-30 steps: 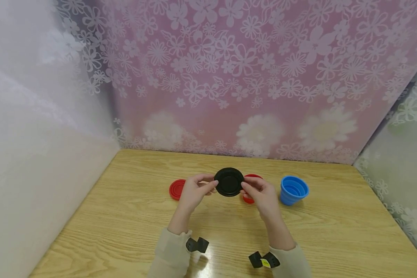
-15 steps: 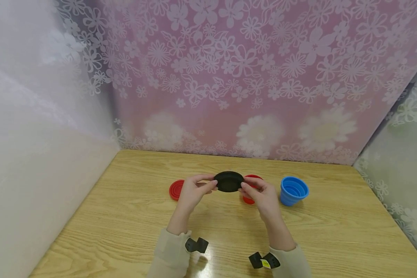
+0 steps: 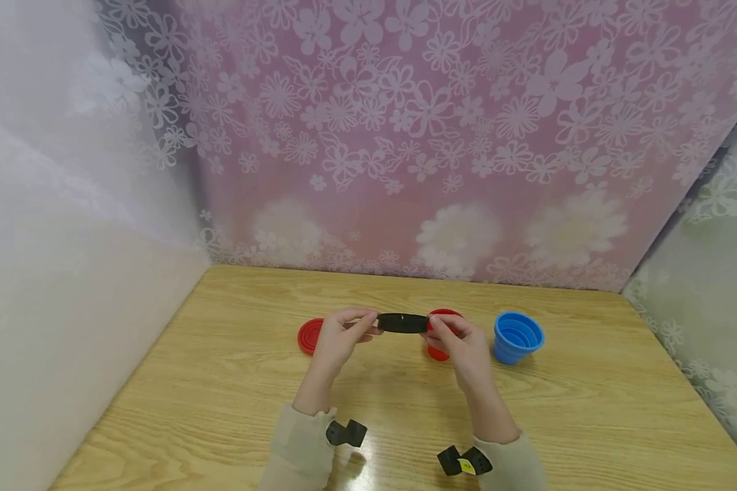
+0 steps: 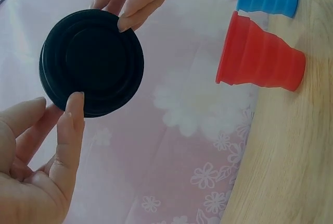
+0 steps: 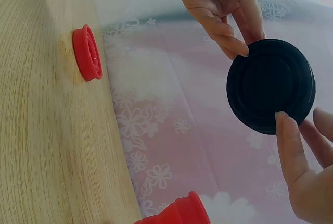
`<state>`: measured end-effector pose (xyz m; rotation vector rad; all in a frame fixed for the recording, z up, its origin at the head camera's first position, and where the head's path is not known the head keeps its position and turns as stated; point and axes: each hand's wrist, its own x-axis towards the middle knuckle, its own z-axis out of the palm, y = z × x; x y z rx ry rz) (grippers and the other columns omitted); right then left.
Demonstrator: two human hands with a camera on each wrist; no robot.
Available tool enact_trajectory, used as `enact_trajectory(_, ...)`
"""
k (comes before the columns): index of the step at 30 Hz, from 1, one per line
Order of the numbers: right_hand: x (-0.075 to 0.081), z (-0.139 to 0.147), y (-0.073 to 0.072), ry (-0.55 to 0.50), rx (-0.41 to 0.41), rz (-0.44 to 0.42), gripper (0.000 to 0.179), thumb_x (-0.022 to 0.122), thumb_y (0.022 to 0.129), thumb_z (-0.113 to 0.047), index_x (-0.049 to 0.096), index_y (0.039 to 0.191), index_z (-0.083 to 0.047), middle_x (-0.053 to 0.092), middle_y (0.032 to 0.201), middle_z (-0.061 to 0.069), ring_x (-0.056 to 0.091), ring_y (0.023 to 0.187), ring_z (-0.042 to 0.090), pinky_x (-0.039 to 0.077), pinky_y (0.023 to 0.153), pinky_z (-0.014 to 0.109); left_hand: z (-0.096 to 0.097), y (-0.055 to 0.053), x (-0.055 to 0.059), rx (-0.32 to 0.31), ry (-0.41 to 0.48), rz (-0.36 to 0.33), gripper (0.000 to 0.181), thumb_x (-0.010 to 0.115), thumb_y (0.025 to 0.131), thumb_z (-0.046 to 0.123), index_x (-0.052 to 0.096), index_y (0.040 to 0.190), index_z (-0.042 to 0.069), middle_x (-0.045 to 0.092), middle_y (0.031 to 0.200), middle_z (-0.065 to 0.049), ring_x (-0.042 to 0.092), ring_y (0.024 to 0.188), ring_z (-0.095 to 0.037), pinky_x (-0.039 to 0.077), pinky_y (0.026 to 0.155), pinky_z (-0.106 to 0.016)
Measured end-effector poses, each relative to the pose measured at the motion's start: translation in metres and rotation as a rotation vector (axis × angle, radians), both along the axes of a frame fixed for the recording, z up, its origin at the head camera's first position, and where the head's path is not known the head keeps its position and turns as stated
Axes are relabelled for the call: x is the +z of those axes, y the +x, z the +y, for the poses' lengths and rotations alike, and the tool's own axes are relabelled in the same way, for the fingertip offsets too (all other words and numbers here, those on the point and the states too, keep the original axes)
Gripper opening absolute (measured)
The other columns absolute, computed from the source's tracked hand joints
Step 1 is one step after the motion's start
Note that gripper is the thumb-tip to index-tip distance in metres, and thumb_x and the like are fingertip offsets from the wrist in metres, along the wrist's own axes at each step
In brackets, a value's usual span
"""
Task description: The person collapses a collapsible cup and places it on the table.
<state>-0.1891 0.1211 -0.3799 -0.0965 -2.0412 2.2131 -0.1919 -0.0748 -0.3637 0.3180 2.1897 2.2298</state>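
A black collapsible cup point(image 3: 403, 323), pressed flat into a disc, is held in the air above the table. My left hand point(image 3: 336, 341) pinches its left edge, and my right hand point(image 3: 469, 343) pinches the opposite edge. Edge-on in the head view, it shows its round ringed face in the left wrist view. Behind my right hand stands an expanded red collapsible cup point(image 4: 263, 52), partly hidden in the head view. A flattened red collapsible cup point(image 3: 309, 337) lies on the table just left of my left hand.
An expanded blue collapsible cup point(image 3: 517, 339) stands upright, right of my right hand. The wood-grain table point(image 3: 221, 382) ends at a pink flowered backdrop point(image 3: 368, 170), with pale panels on both sides.
The black cup has tilted between my fingers, from showing its round face in the head view to standing edge-on. Both hands have stayed in nearly the same place.
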Motion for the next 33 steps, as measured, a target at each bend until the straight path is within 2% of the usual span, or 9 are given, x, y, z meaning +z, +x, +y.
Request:
enact_trajectory(6,0.000,0.000,0.003,-0.021,0.009,-0.035,0.024,0.059,0.082,0.000,0.057,0.101,0.015,0.058,0.088,0.011,0.064,0.070,0.015,0.051,0.068,0.029,-0.001,0.001,-0.004,0.015,-0.022,0.016,0.019,0.059,0.084,0.005,0.063,0.095,-0.009,0.061,0.097,-0.016,0.063,0.073,-0.023,0.051,0.068,-0.033)
enact_trajectory(10,-0.001,0.000,0.004,-0.030,0.014,-0.026,0.024,0.060,0.081,0.002,0.057,0.101,0.015,0.059,0.088,0.010,0.064,0.072,0.015,0.051,0.069,0.029,-0.002,-0.005,-0.015,0.005,-0.008,-0.005,0.019,0.062,0.082,0.006,0.064,0.095,-0.007,0.061,0.099,-0.015,0.063,0.076,-0.025,0.051,0.068,-0.034)
enact_trajectory(14,-0.003,0.000,0.002,-0.012,0.016,-0.002,0.026,0.061,0.081,0.001,0.057,0.102,0.014,0.059,0.087,0.008,0.063,0.072,0.014,0.050,0.070,0.028,-0.003,-0.014,-0.026,-0.001,-0.011,-0.026,0.025,0.066,0.080,0.011,0.063,0.101,-0.003,0.059,0.104,-0.013,0.062,0.083,-0.028,0.051,0.068,-0.033)
enact_trajectory(20,-0.011,-0.002,-0.003,0.026,0.052,0.006,0.030,0.062,0.080,0.000,0.057,0.107,0.011,0.061,0.094,0.014,0.062,0.074,0.013,0.050,0.070,0.029,-0.006,-0.016,-0.031,-0.015,-0.091,-0.006,0.029,0.065,0.080,0.010,0.061,0.106,-0.001,0.060,0.104,-0.014,0.061,0.085,-0.022,0.051,0.068,-0.031)
enact_trajectory(24,-0.018,-0.006,-0.008,0.078,0.079,-0.028,0.030,0.062,0.081,-0.001,0.057,0.109,0.008,0.059,0.102,0.019,0.062,0.077,0.012,0.050,0.070,0.027,-0.008,-0.013,-0.026,-0.019,-0.178,-0.004,0.024,0.061,0.082,0.004,0.062,0.105,-0.005,0.061,0.101,-0.018,0.060,0.087,-0.025,0.051,0.069,-0.032)
enact_trajectory(26,-0.022,-0.009,-0.013,0.111,0.090,-0.030,0.030,0.062,0.081,-0.001,0.058,0.108,0.008,0.059,0.101,0.020,0.062,0.079,0.015,0.050,0.071,0.027,-0.011,-0.014,-0.026,-0.012,-0.215,-0.010,0.023,0.060,0.082,0.003,0.061,0.104,-0.006,0.061,0.100,-0.018,0.060,0.088,-0.026,0.051,0.069,-0.032)
enact_trajectory(33,-0.039,-0.025,-0.031,0.284,0.098,-0.015,0.024,0.063,0.080,-0.001,0.061,0.102,0.008,0.062,0.093,0.018,0.062,0.080,0.023,0.051,0.069,0.030,-0.024,-0.038,-0.056,0.024,-0.337,-0.018,0.023,0.062,0.080,0.000,0.062,0.103,-0.005,0.063,0.095,-0.016,0.062,0.082,-0.023,0.051,0.065,-0.029)
